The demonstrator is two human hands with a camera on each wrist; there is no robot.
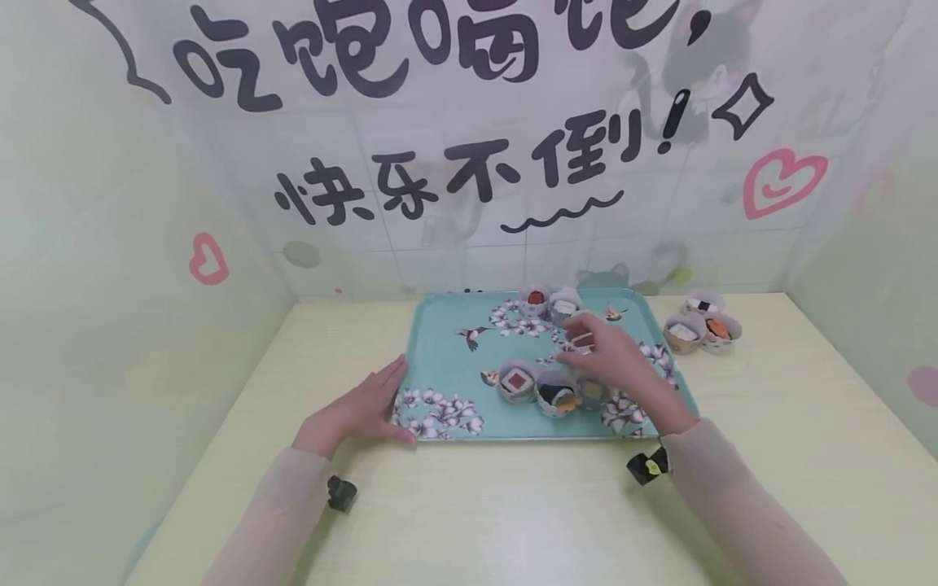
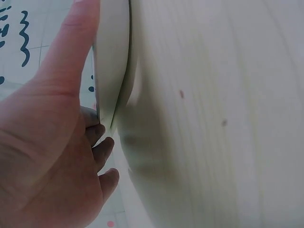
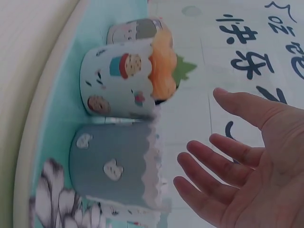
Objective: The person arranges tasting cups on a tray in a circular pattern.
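Note:
My left hand [image 1: 359,411] lies against the front left corner of a teal tray [image 1: 447,325] printed with flowers and birds, its fingers along the left rim and the thumb at the front edge. Over the tray's right half hovers my right hand [image 1: 611,352], fingers spread and apart from one another in the right wrist view. Below it stand a paper cup with a red-centred white piece [image 1: 517,382], one with a dark and orange piece [image 1: 557,395], and a blue-grey cup [image 3: 116,161]. Another cup [image 1: 581,342] is partly hidden by the hand.
At the tray's back stand a cup with a red piece [image 1: 536,299] and a cup with a white piece [image 1: 565,307]. Right of the tray, three more cups [image 1: 685,334] cluster on the pale table [image 1: 513,505]. A lettered wall covering [image 1: 469,220] rises behind.

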